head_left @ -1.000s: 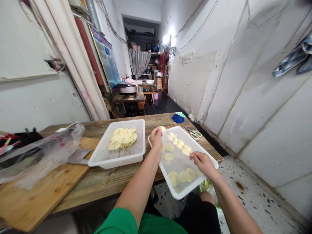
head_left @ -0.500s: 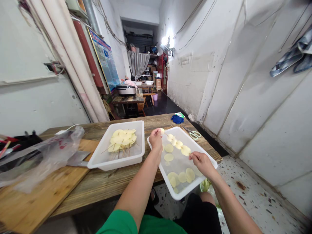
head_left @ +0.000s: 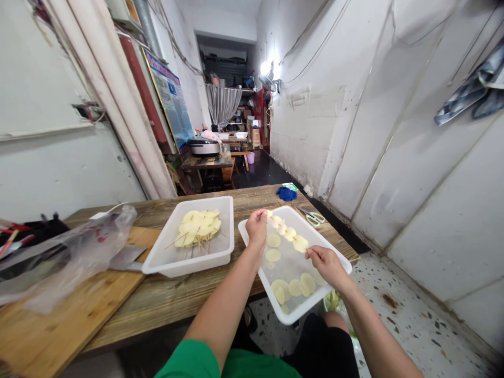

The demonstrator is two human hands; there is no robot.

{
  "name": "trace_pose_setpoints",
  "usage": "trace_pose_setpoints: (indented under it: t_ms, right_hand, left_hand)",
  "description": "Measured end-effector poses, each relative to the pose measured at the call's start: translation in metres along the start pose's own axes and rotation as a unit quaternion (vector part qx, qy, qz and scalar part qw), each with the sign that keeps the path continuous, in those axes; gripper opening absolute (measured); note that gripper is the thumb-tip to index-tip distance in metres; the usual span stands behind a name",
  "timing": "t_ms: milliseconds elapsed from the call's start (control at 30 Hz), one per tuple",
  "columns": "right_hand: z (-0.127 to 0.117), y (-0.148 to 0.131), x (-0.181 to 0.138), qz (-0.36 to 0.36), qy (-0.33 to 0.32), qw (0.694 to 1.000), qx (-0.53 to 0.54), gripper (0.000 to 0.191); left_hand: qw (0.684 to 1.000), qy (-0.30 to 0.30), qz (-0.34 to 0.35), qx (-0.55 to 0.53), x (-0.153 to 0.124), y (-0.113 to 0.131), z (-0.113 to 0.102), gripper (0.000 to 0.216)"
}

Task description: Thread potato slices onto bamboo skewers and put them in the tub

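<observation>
My left hand point(head_left: 256, 226) pinches a pale potato slice point(head_left: 269, 213) at the far tip of a thin bamboo skewer. My right hand point(head_left: 325, 264) grips the near end of that skewer, which carries several slices point(head_left: 290, 234). Both hands hover over a white tray point(head_left: 329, 251) that hangs partly off the table's edge and holds loose potato slices point(head_left: 294, 286). A second white tray point(head_left: 226, 224) to the left holds a pile of filled skewers point(head_left: 198, 226).
A wooden table point(head_left: 173, 294) carries a cutting board point(head_left: 59, 320), a crumpled clear plastic bag point(head_left: 66, 252) and a cleaver blade point(head_left: 126, 257). Scissors point(head_left: 315, 216) and a blue cloth point(head_left: 286, 193) lie at the far right corner. A white wall runs along the right.
My left hand has shifted a little right along the skewer's tip with its slice. The right hand stays nearly still.
</observation>
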State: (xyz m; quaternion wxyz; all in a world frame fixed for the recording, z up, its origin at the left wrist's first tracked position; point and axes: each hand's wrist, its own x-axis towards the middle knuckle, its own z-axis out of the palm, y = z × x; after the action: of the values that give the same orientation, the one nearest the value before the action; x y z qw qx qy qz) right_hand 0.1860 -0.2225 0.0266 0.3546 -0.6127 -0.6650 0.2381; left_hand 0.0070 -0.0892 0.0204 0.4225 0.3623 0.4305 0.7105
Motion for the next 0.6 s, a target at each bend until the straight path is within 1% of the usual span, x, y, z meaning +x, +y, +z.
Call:
trace_pose_setpoints:
  t_ms: [67, 133, 233, 367, 600]
  right_hand:
    - [0.0, -0.001, 0.0, -0.002, 0.001, 1.0, 0.002, 0.031]
    - [-0.001, -0.001, -0.001, -0.005, 0.0, 1.0, 0.01, 0.03]
    - [-0.002, -0.001, -0.002, -0.007, -0.006, 1.0, 0.03, 0.03]
    - [-0.002, 0.002, -0.003, -0.013, -0.011, 0.999, 0.046, 0.031]
    - [-0.004, 0.0, -0.003, -0.003, -0.028, 0.995, 0.091, 0.032]
  left_hand:
    - [1.0, -0.001, -0.013, -0.009, 0.0, 0.0, 0.0, 0.012]
    - [0.999, 0.013, -0.036, -0.026, 0.002, -0.002, -0.001, 0.015]
    - [0.993, 0.022, -0.091, -0.068, 0.007, -0.006, -0.003, 0.02]
    - [0.975, -0.009, -0.176, -0.137, 0.01, -0.007, -0.005, 0.02]
    - [0.928, -0.067, -0.29, -0.223, 0.011, 0.002, -0.008, 0.008]
